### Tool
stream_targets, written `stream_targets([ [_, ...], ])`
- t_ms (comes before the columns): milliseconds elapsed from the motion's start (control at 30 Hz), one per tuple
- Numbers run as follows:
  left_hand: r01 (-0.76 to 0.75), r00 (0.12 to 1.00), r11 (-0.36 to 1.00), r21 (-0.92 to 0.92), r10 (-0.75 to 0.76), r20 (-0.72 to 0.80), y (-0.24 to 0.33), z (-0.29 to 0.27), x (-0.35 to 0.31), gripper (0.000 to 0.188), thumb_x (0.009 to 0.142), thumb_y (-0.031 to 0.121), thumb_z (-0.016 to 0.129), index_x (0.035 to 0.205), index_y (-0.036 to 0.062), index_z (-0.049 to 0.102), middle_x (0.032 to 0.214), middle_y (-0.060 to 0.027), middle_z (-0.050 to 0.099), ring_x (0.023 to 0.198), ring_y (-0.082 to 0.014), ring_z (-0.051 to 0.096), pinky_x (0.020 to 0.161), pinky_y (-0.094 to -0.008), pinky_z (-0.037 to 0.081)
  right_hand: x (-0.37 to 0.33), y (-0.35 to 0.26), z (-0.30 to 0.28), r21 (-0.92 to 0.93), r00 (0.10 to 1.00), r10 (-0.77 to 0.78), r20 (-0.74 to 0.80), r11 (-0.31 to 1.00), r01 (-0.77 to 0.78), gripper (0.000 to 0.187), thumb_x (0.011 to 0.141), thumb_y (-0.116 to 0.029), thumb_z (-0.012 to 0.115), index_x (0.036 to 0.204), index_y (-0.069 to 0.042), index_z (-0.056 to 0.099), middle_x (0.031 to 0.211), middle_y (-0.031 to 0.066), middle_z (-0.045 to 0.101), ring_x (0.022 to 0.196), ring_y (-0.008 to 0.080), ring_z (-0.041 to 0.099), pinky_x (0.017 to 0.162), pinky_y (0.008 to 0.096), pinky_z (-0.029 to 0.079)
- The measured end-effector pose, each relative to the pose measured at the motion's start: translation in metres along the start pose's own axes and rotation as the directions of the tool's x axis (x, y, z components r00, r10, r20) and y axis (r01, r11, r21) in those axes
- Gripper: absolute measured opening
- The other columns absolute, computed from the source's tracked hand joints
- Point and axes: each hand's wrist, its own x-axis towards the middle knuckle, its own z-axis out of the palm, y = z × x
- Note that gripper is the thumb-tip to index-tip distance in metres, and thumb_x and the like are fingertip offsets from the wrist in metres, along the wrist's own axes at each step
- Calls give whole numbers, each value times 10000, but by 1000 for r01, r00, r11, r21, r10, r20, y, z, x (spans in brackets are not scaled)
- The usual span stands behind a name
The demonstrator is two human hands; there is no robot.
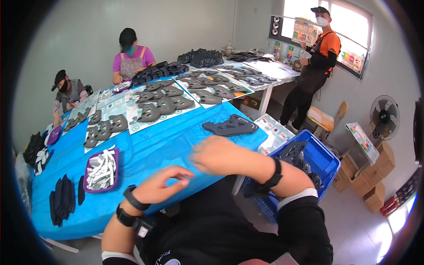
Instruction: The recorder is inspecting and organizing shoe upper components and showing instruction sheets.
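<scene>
My left hand (164,183) is over the near edge of the blue-covered table (150,145), its fingers stretched out and apart with nothing in them. My right hand (215,154) reaches across to the left just above the table, back upward. Motion smears it and its fingers are mostly hidden. Beyond it lies a small stack of dark grey foam clog uppers (230,126) with cut-out holes. To the left of my left hand stands a purple basket (117,165) full of white strips (102,170). Black straps (62,198) lie beside that basket.
Rows of grey clog uppers (165,105) rest on printed sheets farther back. At my right a blue crate (324,165) holds more dark pieces. Two people (132,59) sit across the table; another person (324,48) stands by the window. A fan (384,115) and cardboard boxes (375,165) are at the right.
</scene>
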Motion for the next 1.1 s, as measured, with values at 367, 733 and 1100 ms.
stream_targets([
  [367, 35, 771, 952, 304, 168, -614, -59, -69, -17, 135, 757, -24, 525, 885, 17, 519, 881, -103, 501, 807, -200, 509, 726, -277, 410, 123, 26, 106, 263, 949, -24, -316, 958, 112, 81, 667, -154, 569, 692, -81, 546, 649, 55, 527, 654, 242, 546, 612, 367, 421],
  [733, 147, 696, 798, 584, 337, -635, -115, -62, -24, 209, 690, -65, 509, 874, 33, 498, 900, -136, 478, 856, -282, 484, 758, -354, 391, 170, 37, 156, 702, 900, 303, -315, 712, 6, 83, 739, -133, 561, 738, -50, 555, 688, 85, 543, 638, 261, 529, 589, 354, 425],
  [1100, 69, 777, 849, 524, 284, -562, -109, -57, -32, 190, 711, -25, 530, 892, 31, 536, 902, -144, 521, 821, -298, 520, 721, -365, 421, 156, 59, 174, 961, 842, 531, 96, 170, -216, 95, 795, -114, 551, 833, -33, 582, 746, 59, 592, 684, 131, 552, 602, 262, 432],
])
